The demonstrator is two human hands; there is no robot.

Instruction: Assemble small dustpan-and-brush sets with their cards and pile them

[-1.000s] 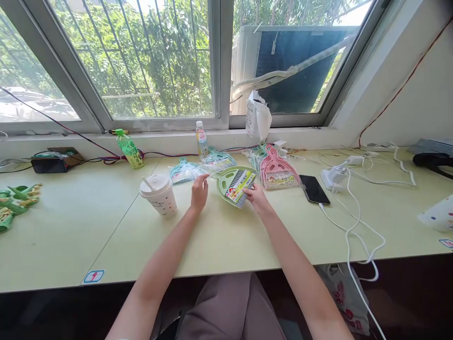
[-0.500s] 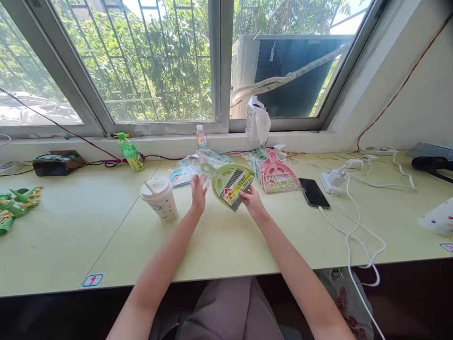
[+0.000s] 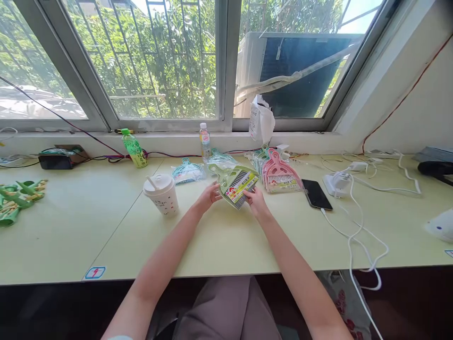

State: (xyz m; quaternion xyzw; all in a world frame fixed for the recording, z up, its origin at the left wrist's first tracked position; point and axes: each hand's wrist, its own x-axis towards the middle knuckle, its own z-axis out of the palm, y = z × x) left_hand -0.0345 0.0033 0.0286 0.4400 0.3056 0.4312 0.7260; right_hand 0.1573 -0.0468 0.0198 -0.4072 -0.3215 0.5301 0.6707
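Note:
A light green mini dustpan and brush set (image 3: pixel 231 182) with a yellow-green label is held tilted above the table. My left hand (image 3: pixel 208 196) grips its left edge, the fingertips partly hidden behind the dustpan. From the right, my right hand (image 3: pixel 256 200) pinches the lower right side, beside the label and dark bristles. Behind it lie a blue-green dustpan and brush set (image 3: pixel 188 172) in clear plastic and another plastic-wrapped set (image 3: pixel 222 157). To the right is a stack of similar sets, with a pink dustpan and brush set (image 3: pixel 278 172) in front.
A white lidded cup (image 3: pixel 161 194) with a straw stands left of my left hand. Right of the pink set lie a black phone (image 3: pixel 316 194) and a white power strip (image 3: pixel 337 183) with loose cables. Two bottles, a green one (image 3: pixel 134 148) and a clear one (image 3: pixel 204 139), stand at the back.
My left hand has moved right from beside the dustpan onto its left edge. The clear plastic behind has settled lower, showing the blue-green set. My right hand keeps its hold.

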